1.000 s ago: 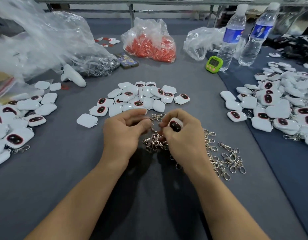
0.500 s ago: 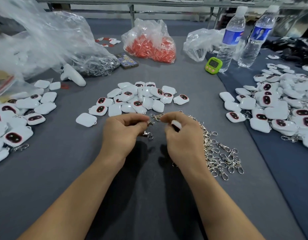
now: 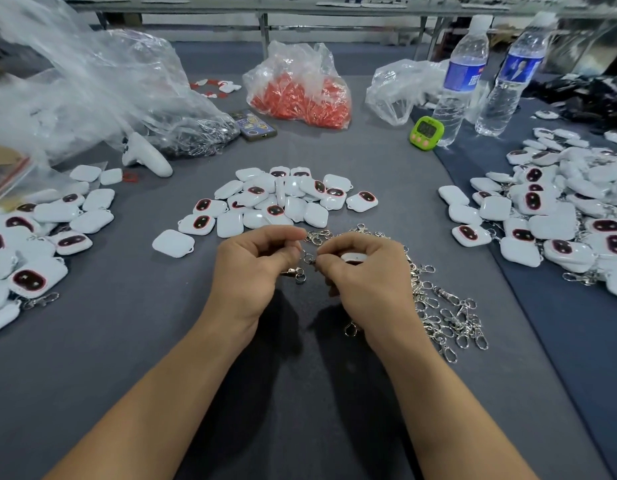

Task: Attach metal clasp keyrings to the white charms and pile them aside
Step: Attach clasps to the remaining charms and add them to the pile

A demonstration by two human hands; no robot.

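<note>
One clasp (image 3: 295, 271) has been lifted out of the shiny pile (image 3: 449, 313) at centre right. It is pinched in the left hand (image 3: 251, 268). A white charm (image 3: 353, 258) is gripped in the right hand (image 3: 365, 275) and seems not joined yet. Many bare charms (image 3: 282, 199) are left in the middle. Finished ones (image 3: 559, 216) are piled far right.

Left hand (image 3: 251, 271) pinches metal clasp keyring (image 3: 295, 271); right hand (image 3: 365, 277) grips white charm (image 3: 353, 258), by keyring pile (image 3: 445, 317).
</note>
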